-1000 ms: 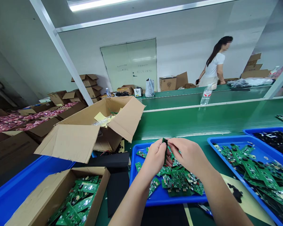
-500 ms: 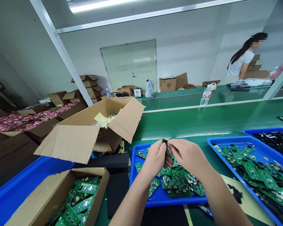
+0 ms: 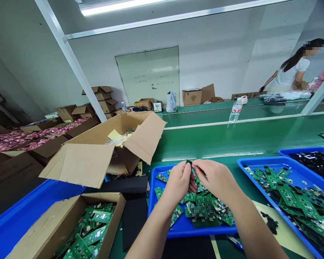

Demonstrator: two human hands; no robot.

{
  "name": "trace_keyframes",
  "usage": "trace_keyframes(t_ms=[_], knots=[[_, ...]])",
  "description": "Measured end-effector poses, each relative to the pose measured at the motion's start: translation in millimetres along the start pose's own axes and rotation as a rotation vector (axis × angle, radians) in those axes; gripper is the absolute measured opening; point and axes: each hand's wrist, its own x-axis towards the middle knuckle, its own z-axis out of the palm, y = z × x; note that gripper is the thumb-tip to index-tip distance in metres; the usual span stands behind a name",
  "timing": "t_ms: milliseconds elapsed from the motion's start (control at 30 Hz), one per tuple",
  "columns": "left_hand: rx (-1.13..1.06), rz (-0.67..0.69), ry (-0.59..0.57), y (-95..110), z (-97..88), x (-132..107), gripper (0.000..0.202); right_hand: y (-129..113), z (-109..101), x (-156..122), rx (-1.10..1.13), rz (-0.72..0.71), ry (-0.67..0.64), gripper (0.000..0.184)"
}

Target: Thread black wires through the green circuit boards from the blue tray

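Between the fingertips of both hands, a narrow green circuit board (image 3: 189, 162) stands on edge. The left hand (image 3: 178, 181) and the right hand (image 3: 216, 178) are both closed in around it, their fingers (image 3: 196, 167) clenched in a tight pinch. I can't tell how much of the board sits inside that grip, because the fingers hide its lower part. The pinch looks unchanged from a second ago. The one clear change on my feed is the co-worker (image 3: 290, 73) beyond the far belt, who has walked further right, well away from the fingers.

Directly under the fingers, a blue plastic tray (image 3: 151, 205) holds a loose heap of green circuit boards (image 3: 202, 210). Right of the fingers, a second blue tray (image 3: 259, 160) carries a denser spread of green boards (image 3: 287, 194). Beyond it, further right, a third blue tray (image 3: 307, 149) holds dark boards (image 3: 317, 163). Left of the fingers, past a black sheet (image 3: 133, 223), a cardboard box (image 3: 116, 219) is packed with more green boards (image 3: 94, 225) and rests on a larger blue tray (image 3: 21, 201). Further left and ahead of the fingers, an open carton (image 3: 75, 169) gapes, with a yellow note (image 3: 115, 135) inside.
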Motion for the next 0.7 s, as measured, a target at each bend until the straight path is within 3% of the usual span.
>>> trace_keyframes(t_ms=[433, 700], knots=[[0.226, 0.031, 0.035, 6, -2.1, 0, 0.033, -8, -11, 8, -0.013, 0.238, -0.105, 0.017], [0.347, -0.004, -0.056, 2, -3.4, 5, 0.037, -13, -11, 10, -0.061, 0.287, -0.13, 0.023]])
